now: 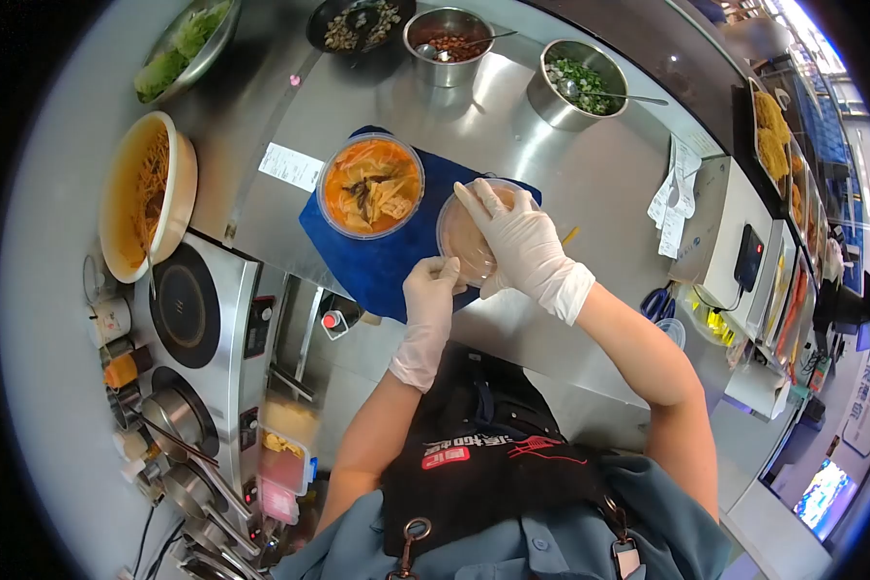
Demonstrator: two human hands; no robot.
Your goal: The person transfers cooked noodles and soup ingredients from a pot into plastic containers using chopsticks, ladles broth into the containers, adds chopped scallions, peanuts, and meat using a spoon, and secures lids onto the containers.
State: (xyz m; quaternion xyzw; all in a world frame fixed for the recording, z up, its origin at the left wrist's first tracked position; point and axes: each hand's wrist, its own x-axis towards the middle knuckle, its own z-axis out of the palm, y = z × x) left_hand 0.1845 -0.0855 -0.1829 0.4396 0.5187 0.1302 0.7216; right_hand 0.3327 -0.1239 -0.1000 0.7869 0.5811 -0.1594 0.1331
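Note:
A round plastic takeout bowl (462, 242) with pale, cloudy contents, apparently under a lid, sits on a dark blue cloth (358, 266). My gloved right hand (522, 242) is wrapped over its top and right side, fingers across the upper rim. At the lower left rim, my gloved left hand (432, 292) pinches the edge with thumb and fingers. To the left, on the same cloth, stands an uncovered clear bowl of orange-red soup (372, 186) with pale slices and dark strips on top. What lies beneath my right palm is hidden.
Steel pots of chopped scallions (580, 82) and reddish bits (451, 46) stand at the back. A paper receipt (291, 166) lies left of the cloth. A cooktop (186, 304) and a noodle bowl (150, 198) are on the left, scissors (658, 304) on the right.

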